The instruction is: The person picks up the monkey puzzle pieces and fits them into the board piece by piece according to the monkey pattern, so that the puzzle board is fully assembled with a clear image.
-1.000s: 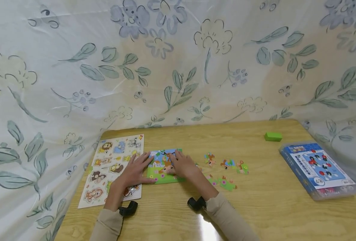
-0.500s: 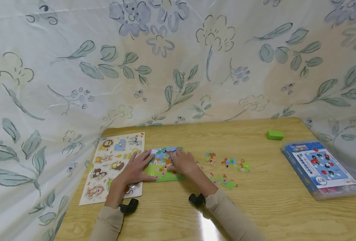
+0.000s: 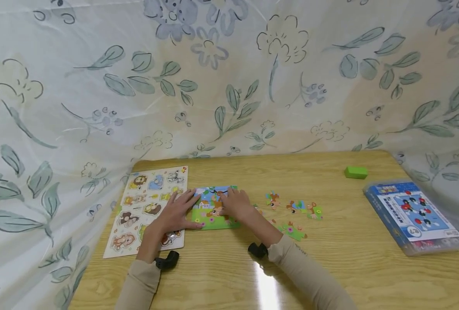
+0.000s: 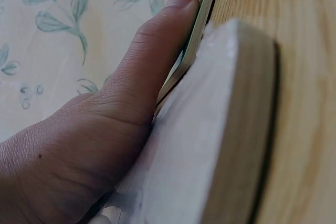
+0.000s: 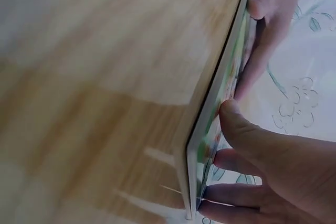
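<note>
A small picture puzzle board (image 3: 213, 224) with a green meadow, blue sky and a brown animal lies flat on the table. My left hand (image 3: 176, 212) spreads over its left edge, the thumb lying along the near left corner; its wrist side is over a white animal board (image 3: 114, 245). On the puzzle's right half rests my right hand (image 3: 238, 204). The right wrist view shows that right hand's thumb (image 5: 233, 116) and several fingertips touching the picture, spaced apart. To the right lie loose puzzle pieces (image 3: 296, 206), one green with flowers (image 3: 296, 234).
A clear-cased blue box (image 3: 411, 215) with a molecule picture stands at the right. Behind it sits a green block (image 3: 356, 172). Floral cloth (image 3: 210, 94) hangs along the table's back and left sides. In the left wrist view, the animal board's thick edge (image 4: 236, 129) adjoins the puzzle.
The head view has shifted slightly, so the table things sit a little higher. Both hands keep their places on the puzzle, and the loose pieces have not moved.
</note>
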Demonstrator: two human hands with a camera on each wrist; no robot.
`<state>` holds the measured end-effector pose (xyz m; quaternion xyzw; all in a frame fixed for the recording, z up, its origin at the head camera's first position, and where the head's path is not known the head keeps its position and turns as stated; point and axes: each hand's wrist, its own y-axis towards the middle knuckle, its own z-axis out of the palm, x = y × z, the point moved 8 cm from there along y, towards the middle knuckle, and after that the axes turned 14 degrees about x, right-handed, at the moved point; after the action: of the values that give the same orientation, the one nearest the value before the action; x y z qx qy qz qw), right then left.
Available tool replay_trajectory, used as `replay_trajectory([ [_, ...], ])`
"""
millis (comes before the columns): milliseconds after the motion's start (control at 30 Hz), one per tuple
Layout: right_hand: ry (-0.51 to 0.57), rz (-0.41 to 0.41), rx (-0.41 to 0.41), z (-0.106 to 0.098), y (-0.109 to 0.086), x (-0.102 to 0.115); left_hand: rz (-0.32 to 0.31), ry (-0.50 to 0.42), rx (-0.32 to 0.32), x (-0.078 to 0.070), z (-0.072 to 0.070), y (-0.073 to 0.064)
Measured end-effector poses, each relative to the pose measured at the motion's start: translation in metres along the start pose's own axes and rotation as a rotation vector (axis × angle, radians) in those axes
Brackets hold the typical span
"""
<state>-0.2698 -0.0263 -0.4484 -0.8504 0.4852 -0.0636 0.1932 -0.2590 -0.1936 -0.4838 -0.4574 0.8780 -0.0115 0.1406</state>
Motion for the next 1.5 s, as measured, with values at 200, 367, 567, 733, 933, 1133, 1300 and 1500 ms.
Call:
replay_trajectory([
  [200,0.178,-0.034,0.051,0.007,-0.001,-0.003,-0.019,-0.009,0.031,0.002,0.0,-0.001],
  [367,0.237,-0.053,0.032,0.006,-0.002,-0.003,-0.041,-0.031,0.066,0.003,0.001,-0.001],
  [567,0.28,-0.095,-0.036,0.005,-0.002,-0.007,-0.034,-0.029,0.078,0.001,0.001,0.0],
  [733,0.292,-0.132,-0.026,0.01,-0.003,-0.01,-0.021,-0.005,0.044,-0.002,-0.002,-0.001],
  [933,0.312,-0.141,0.02,0.017,-0.002,-0.013,-0.01,-0.007,0.031,-0.005,-0.003,-0.001],
  [1133,0.379,-0.191,-0.041,0.01,-0.016,-0.044,-0.04,-0.036,0.064,-0.005,0.004,0.006],
  [1300,0.494,-0.205,-0.066,0.01,-0.045,-0.095,-0.054,-0.041,0.08,-0.004,0.008,0.007],
  [1500,0.51,-0.221,-0.079,0.024,-0.066,-0.136,-0.059,-0.043,0.069,0.002,0.004,0.003],
])
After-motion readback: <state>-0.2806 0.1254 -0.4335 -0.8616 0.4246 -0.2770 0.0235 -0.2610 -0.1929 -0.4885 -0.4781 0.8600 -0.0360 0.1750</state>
